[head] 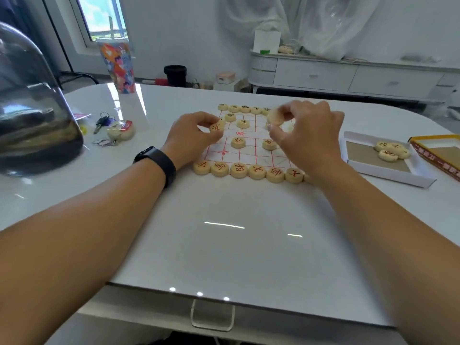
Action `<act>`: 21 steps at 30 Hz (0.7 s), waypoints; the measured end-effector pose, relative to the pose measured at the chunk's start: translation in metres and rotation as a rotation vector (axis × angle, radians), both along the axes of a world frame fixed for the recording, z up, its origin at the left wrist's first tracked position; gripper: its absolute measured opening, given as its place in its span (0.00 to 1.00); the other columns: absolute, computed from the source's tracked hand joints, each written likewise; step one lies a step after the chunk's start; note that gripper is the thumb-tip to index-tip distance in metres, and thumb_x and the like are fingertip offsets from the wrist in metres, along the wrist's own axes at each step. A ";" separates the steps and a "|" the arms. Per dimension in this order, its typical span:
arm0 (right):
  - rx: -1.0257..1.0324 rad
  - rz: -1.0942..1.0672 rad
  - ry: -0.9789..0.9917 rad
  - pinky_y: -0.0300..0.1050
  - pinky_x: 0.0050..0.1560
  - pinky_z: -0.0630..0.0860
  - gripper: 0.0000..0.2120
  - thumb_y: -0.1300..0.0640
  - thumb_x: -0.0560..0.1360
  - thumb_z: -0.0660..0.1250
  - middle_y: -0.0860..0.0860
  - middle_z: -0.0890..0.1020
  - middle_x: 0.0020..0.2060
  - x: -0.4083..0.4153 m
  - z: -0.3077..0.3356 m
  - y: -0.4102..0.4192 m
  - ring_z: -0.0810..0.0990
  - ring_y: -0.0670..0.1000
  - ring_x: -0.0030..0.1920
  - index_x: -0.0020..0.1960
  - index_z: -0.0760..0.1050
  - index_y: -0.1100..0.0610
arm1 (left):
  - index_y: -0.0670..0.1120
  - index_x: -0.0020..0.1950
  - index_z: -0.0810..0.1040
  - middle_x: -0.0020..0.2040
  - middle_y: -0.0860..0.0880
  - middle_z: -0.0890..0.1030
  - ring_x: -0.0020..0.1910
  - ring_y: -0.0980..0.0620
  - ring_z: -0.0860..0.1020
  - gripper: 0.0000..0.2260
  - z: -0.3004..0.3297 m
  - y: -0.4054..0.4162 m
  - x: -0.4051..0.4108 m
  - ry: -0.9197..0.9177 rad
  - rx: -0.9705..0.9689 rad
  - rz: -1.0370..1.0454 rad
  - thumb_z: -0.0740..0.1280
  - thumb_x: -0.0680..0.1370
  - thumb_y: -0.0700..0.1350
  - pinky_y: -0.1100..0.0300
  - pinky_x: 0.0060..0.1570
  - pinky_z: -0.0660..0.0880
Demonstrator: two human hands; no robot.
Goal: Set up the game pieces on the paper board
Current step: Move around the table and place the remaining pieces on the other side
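Note:
A paper board [249, 151] with red grid lines lies on the white table. Round wooden pieces with red characters form a near row [239, 170], and a far row [245, 109] carries dark characters. A few single pieces [238, 142] stand between the rows. My left hand [196, 135] pinches one red-marked piece [217, 126] at the board's left edge. Over the board's right side, my right hand [308, 135] holds a blank-faced piece [275, 117] lifted in its fingertips. The hand hides the board's right part.
An open white box [378, 168] at the right holds several spare pieces [392, 150], with its yellow-red lid [438, 153] beside it. At the left stand a dark glass dome [32, 108], keys [103, 122], a small round tin [122, 130] and a colourful cup [119, 68].

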State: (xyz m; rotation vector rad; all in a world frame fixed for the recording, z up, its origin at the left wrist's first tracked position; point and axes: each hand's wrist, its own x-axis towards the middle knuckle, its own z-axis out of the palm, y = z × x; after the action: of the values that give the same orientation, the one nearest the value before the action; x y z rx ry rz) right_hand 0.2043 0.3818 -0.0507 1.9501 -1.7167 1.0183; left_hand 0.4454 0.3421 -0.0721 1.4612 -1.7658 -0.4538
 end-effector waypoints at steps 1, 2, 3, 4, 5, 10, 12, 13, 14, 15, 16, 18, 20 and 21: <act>0.009 -0.004 -0.032 0.49 0.50 0.57 0.18 0.40 0.77 0.66 0.43 0.83 0.53 0.000 -0.001 -0.001 0.73 0.52 0.57 0.62 0.79 0.47 | 0.51 0.66 0.80 0.57 0.55 0.82 0.51 0.58 0.77 0.17 -0.001 -0.002 0.002 -0.004 0.020 0.002 0.74 0.77 0.50 0.62 0.57 0.72; 0.015 -0.006 -0.064 0.49 0.50 0.56 0.17 0.41 0.77 0.67 0.43 0.83 0.53 0.000 -0.002 -0.001 0.73 0.51 0.57 0.62 0.79 0.47 | 0.51 0.66 0.80 0.57 0.55 0.82 0.52 0.57 0.77 0.18 -0.002 -0.003 0.003 -0.005 0.030 0.008 0.74 0.77 0.50 0.62 0.57 0.72; 0.023 -0.010 -0.085 0.49 0.51 0.56 0.17 0.41 0.77 0.67 0.42 0.83 0.53 0.002 -0.003 0.000 0.73 0.51 0.56 0.62 0.79 0.47 | 0.51 0.66 0.79 0.57 0.54 0.82 0.53 0.56 0.77 0.18 -0.002 -0.004 0.004 -0.008 0.035 0.014 0.74 0.77 0.50 0.61 0.56 0.72; 0.037 -0.009 -0.088 0.49 0.51 0.57 0.17 0.41 0.77 0.66 0.42 0.82 0.54 0.005 -0.004 0.000 0.73 0.51 0.56 0.62 0.78 0.47 | 0.51 0.66 0.78 0.56 0.54 0.81 0.54 0.55 0.77 0.18 -0.002 -0.005 0.004 -0.014 0.041 0.023 0.74 0.77 0.50 0.60 0.56 0.72; 0.049 -0.004 -0.069 0.49 0.51 0.57 0.18 0.40 0.77 0.66 0.43 0.82 0.54 0.007 -0.005 0.001 0.73 0.51 0.57 0.63 0.78 0.47 | 0.52 0.67 0.78 0.56 0.55 0.81 0.54 0.54 0.77 0.19 -0.003 -0.005 0.003 -0.023 0.052 0.028 0.74 0.77 0.50 0.60 0.55 0.72; 0.083 0.031 0.055 0.49 0.51 0.57 0.20 0.39 0.77 0.66 0.44 0.83 0.56 0.019 -0.008 0.006 0.73 0.52 0.59 0.64 0.78 0.47 | 0.53 0.69 0.75 0.55 0.55 0.80 0.53 0.54 0.76 0.21 -0.003 -0.003 0.001 -0.053 0.109 0.035 0.73 0.78 0.51 0.61 0.50 0.70; 0.083 0.036 0.066 0.50 0.52 0.57 0.20 0.38 0.77 0.67 0.44 0.83 0.56 0.021 -0.007 0.008 0.73 0.53 0.59 0.65 0.78 0.47 | 0.52 0.70 0.75 0.58 0.53 0.81 0.52 0.54 0.76 0.22 -0.004 -0.004 0.002 -0.047 0.118 0.041 0.73 0.77 0.51 0.62 0.50 0.70; 0.088 0.042 0.065 0.50 0.52 0.57 0.20 0.38 0.77 0.67 0.44 0.83 0.56 0.021 -0.008 0.009 0.73 0.53 0.59 0.65 0.78 0.46 | 0.52 0.70 0.75 0.59 0.53 0.82 0.52 0.54 0.76 0.22 -0.004 -0.004 0.002 -0.042 0.125 0.045 0.73 0.77 0.51 0.62 0.50 0.70; 0.095 0.051 0.061 0.50 0.52 0.57 0.20 0.39 0.77 0.67 0.43 0.83 0.56 0.021 -0.008 0.009 0.73 0.53 0.60 0.65 0.78 0.46 | 0.52 0.71 0.75 0.59 0.52 0.82 0.52 0.54 0.76 0.22 -0.003 -0.004 0.002 -0.037 0.132 0.048 0.73 0.77 0.50 0.62 0.51 0.70; 0.103 0.061 0.056 0.50 0.52 0.56 0.20 0.39 0.77 0.67 0.43 0.83 0.56 0.020 -0.009 0.010 0.72 0.53 0.60 0.65 0.78 0.46 | 0.51 0.71 0.75 0.60 0.52 0.82 0.52 0.54 0.76 0.23 -0.003 -0.004 0.002 -0.031 0.143 0.046 0.73 0.77 0.50 0.62 0.52 0.70; 0.112 0.066 0.049 0.50 0.52 0.56 0.19 0.39 0.77 0.67 0.42 0.83 0.56 0.019 -0.009 0.010 0.72 0.52 0.60 0.65 0.77 0.46 | 0.51 0.72 0.74 0.61 0.52 0.82 0.53 0.54 0.76 0.23 -0.002 -0.004 0.002 -0.028 0.153 0.044 0.73 0.77 0.50 0.62 0.52 0.70; 0.121 0.067 0.033 0.50 0.52 0.56 0.19 0.39 0.77 0.67 0.42 0.83 0.57 0.015 -0.009 0.011 0.72 0.53 0.61 0.65 0.77 0.45 | 0.51 0.72 0.74 0.60 0.52 0.82 0.53 0.54 0.76 0.24 -0.002 -0.002 0.002 -0.031 0.161 0.043 0.74 0.77 0.51 0.62 0.52 0.71; 0.132 0.060 0.016 0.50 0.52 0.55 0.20 0.38 0.77 0.67 0.43 0.82 0.58 0.012 -0.008 0.011 0.72 0.53 0.62 0.65 0.77 0.45 | 0.51 0.72 0.74 0.59 0.53 0.82 0.52 0.54 0.76 0.24 -0.002 -0.001 0.003 -0.044 0.153 0.050 0.74 0.77 0.52 0.62 0.51 0.71; 0.135 0.056 0.008 0.49 0.52 0.55 0.20 0.38 0.77 0.67 0.43 0.82 0.58 0.010 -0.008 0.011 0.71 0.53 0.62 0.65 0.77 0.45 | 0.51 0.72 0.74 0.58 0.53 0.82 0.52 0.54 0.76 0.24 -0.002 -0.001 0.003 -0.052 0.148 0.055 0.74 0.77 0.52 0.62 0.50 0.71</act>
State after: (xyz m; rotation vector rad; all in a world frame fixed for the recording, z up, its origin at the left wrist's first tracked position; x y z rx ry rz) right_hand 0.2144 0.3924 -0.0590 2.0938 -1.7772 0.9339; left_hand 0.4482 0.3415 -0.0737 1.6338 -1.7591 -0.5310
